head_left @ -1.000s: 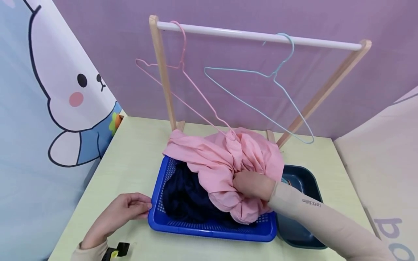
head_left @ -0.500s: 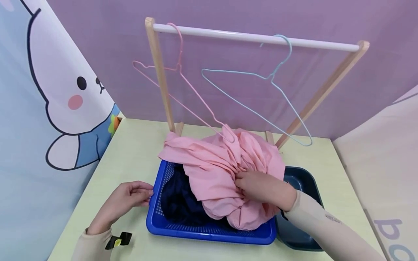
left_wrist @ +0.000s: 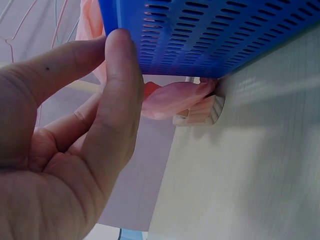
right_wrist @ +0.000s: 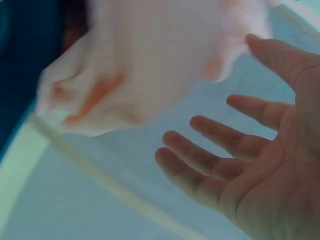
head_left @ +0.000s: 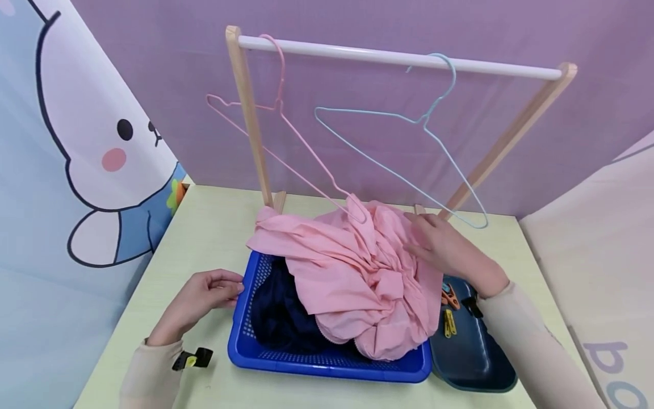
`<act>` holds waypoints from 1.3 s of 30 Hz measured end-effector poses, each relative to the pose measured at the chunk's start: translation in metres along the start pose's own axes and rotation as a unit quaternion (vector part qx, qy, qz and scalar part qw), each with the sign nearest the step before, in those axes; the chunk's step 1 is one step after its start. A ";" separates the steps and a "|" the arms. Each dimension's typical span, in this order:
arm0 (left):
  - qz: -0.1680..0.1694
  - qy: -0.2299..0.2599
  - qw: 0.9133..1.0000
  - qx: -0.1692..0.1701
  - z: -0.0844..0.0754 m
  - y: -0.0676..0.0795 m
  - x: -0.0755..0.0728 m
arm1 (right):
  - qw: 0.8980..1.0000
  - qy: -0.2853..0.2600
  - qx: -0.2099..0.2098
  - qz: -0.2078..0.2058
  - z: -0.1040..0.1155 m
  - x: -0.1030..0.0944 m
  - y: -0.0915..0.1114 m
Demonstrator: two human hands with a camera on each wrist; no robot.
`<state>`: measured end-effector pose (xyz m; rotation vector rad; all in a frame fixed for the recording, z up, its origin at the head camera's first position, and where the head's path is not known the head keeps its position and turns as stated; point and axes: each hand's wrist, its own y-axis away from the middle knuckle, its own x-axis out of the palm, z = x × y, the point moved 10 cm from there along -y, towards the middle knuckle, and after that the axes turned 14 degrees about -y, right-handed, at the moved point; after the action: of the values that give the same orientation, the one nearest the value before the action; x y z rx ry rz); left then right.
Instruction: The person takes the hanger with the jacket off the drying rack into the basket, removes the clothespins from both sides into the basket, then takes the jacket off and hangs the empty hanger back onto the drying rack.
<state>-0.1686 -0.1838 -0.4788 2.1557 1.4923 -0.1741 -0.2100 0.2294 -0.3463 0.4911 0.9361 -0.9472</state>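
My left hand (head_left: 201,301) pinches the left rim of a blue perforated laundry basket (head_left: 327,372) between thumb and fingers. In the left wrist view the thumb and fingertips meet at the basket's edge. A crumpled pink garment (head_left: 332,272), with a zipper along one edge, lies heaped across the basket and spills over its back. Beneath it, on the left side, is dark navy clothing (head_left: 283,312). With fingers spread, my right hand (head_left: 449,253) is at the back right of the pink garment and holds nothing. In the right wrist view its thumb tip overlaps the blurred cloth.
Behind the basket stands a wooden rack with a white bar (head_left: 398,55). A pink hanger (head_left: 282,68) and a light blue hanger (head_left: 427,117) hang from it, the pink one reaching down to the garment. Right of the basket is a dark tray (head_left: 475,358) with orange and yellow clothespins (head_left: 449,324).
My right hand has let go of the bunched pink cloth and moved to the back right, its fingers opening. My left hand stays at the basket rim, slid slightly toward the back.
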 end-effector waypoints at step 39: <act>0.011 0.006 1.000 0.002 0.003 -0.005 0.000 | 0.983 -0.070 -0.041 -0.168 0.024 -0.018 -0.008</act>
<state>-0.1729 -0.1840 -0.4831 2.1791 1.4761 -0.1577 -0.2108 0.2167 -0.3181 0.1954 0.9426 -1.2254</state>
